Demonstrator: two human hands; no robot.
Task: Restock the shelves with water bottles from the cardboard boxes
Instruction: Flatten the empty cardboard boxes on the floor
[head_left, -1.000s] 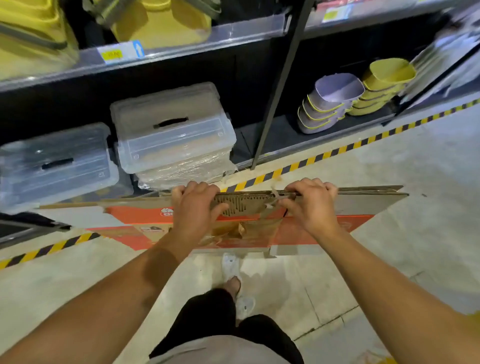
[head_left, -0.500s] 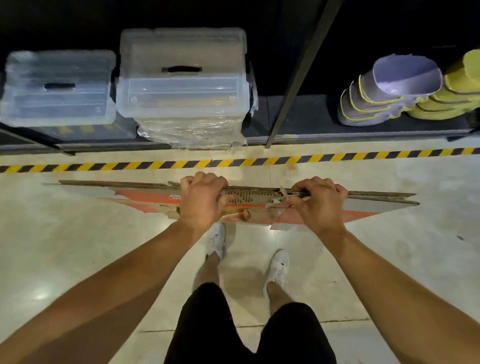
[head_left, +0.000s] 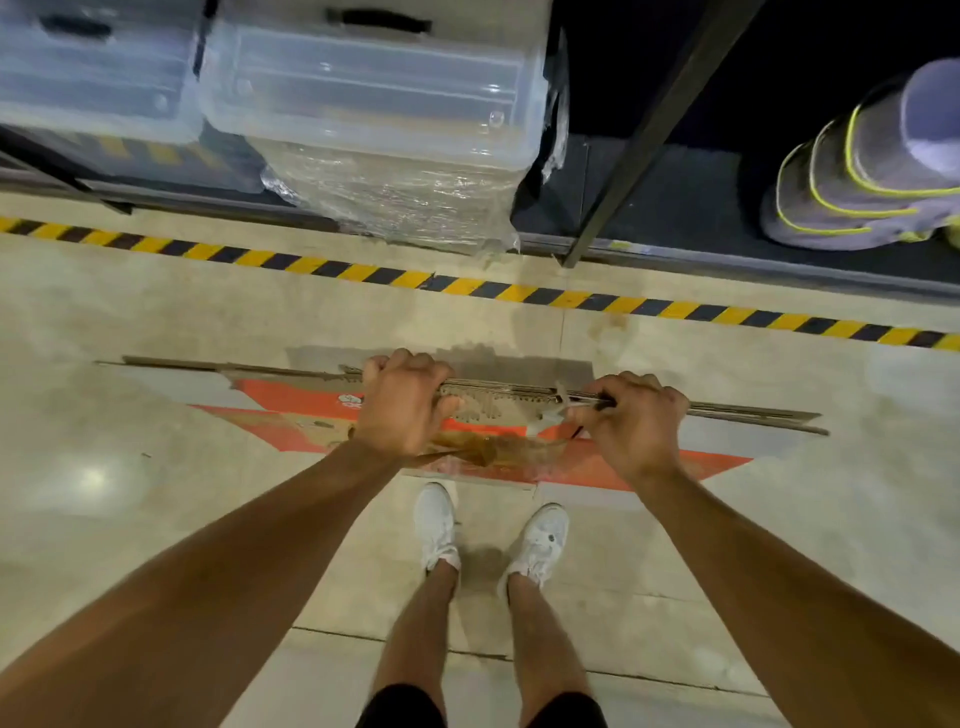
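Holding one flattened cardboard box (head_left: 291, 418) on edge, left hand (head_left: 402, 410) and right hand (head_left: 631, 423) each in a closed grip along its top; long axis left-right, parallel to the striped floor tape (head_left: 467, 286), over two white shoes (head_left: 436, 525).

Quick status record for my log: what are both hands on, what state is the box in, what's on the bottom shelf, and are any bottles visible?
left hand: gripping the top edge of the flattened cardboard box
right hand: gripping the same edge, further right
box state: collapsed flat, held on edge above the floor
box markings: orange and white print, loose tape between the hands
bottom shelf: clear plastic storage bins on the left, stacked grey tubs on the right
floor line: yellow and black hazard tape in front of the shelf
water bottles: none in view
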